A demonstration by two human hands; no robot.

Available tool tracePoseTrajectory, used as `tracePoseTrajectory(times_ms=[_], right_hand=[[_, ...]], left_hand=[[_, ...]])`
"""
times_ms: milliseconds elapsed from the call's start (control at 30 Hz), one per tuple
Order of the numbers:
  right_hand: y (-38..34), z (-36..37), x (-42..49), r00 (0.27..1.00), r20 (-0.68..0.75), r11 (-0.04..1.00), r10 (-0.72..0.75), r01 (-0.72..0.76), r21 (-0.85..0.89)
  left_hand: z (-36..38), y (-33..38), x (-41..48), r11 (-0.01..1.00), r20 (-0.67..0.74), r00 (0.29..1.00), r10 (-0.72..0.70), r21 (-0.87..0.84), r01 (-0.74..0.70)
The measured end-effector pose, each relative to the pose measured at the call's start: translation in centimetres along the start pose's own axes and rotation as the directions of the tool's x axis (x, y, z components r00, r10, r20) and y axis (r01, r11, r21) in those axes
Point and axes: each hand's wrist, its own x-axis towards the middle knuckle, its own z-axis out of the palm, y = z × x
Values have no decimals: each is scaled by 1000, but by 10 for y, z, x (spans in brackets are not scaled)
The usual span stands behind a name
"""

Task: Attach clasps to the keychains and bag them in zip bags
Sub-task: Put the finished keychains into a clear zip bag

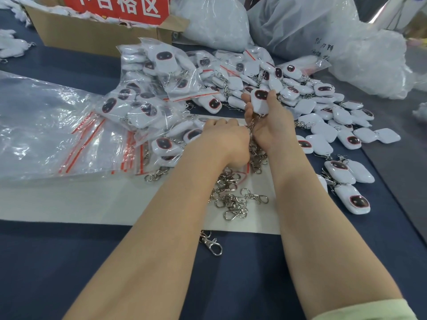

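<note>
My right hand (pixel 271 125) grips a white keychain (pixel 260 101) with a dark face, its short chain (pixel 253 123) hanging down between my hands. My left hand (pixel 227 139) is curled with its fingertips at the chain's lower end; what it pinches is hidden by the knuckles. A heap of metal clasps (pixel 233 197) lies on white paper (pixel 92 202) just below my hands. Loose white keychains (pixel 323 107) are piled behind and to the right. Bagged keychains (pixel 161 72) lie at the left in zip bags. Empty zip bags (pixel 76 144) with red strips lie beside them.
One stray clasp (pixel 211 243) lies on the dark blue table (pixel 69 262) near me. A cardboard box (pixel 92 35) with a red sign stands at the back left. Large crumpled plastic bags (pixel 346 42) fill the back right. A big clear bag (pixel 34 107) covers the left.
</note>
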Motion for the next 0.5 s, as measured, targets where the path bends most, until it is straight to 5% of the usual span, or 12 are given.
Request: tracePoseTrajectory(times_ms=[133,500], right_hand=[[1,1,0,1000,11,999,19,-19,37],[7,-2,-2,972,182,942,-149,195,-273]], left_hand=[[1,0,0,1000,-10,1000,5,-4,-5],[3,-1,2,1000,-31,1000,2,-11,-2]])
